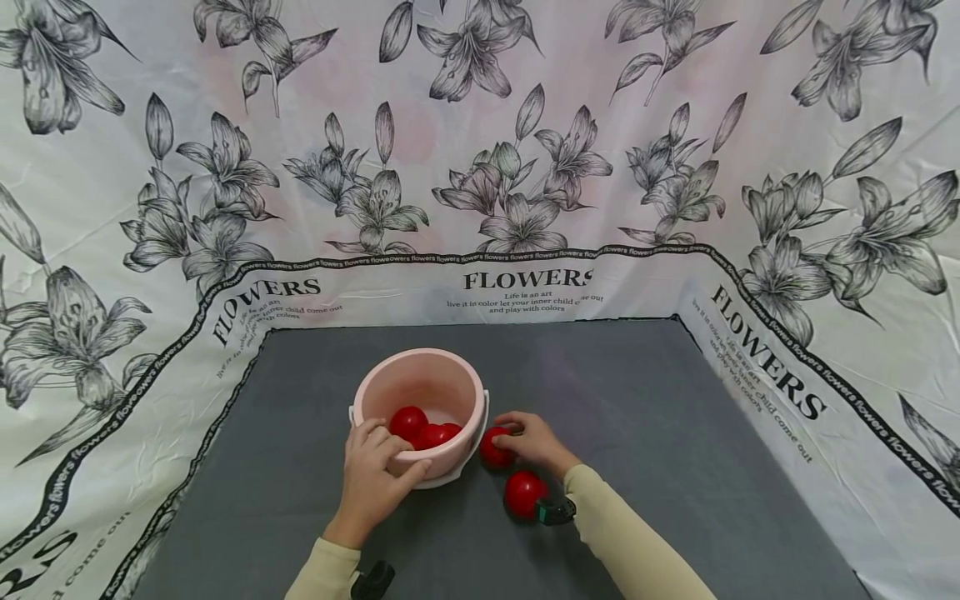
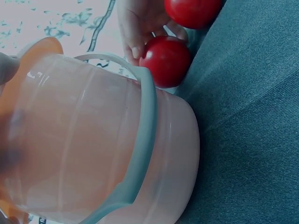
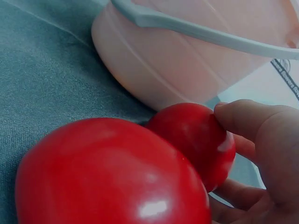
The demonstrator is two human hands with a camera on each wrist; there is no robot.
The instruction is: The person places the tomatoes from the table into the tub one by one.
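Note:
A pale pink bucket [image 1: 450,457] with a white handle [image 2: 148,121] stands on the dark cloth, with a few shiny red balls [image 1: 408,422] inside. My left hand [image 1: 371,471] grips its near rim, thumb outside and fingers over the edge. Just right of the bucket, my right hand [image 1: 531,437] holds a red ball [image 3: 194,140] between thumb and fingers, low by the cloth. Another red ball [image 1: 524,493] lies nearer, beside the right wrist; it looms large in the right wrist view.
Grey cloth [image 1: 600,392] covers the table. A white sheet [image 1: 510,287] printed with flowers and lettering rises behind it and along both sides. Dark wrist straps sit on both arms, the right one [image 1: 556,511] close against the nearer ball.

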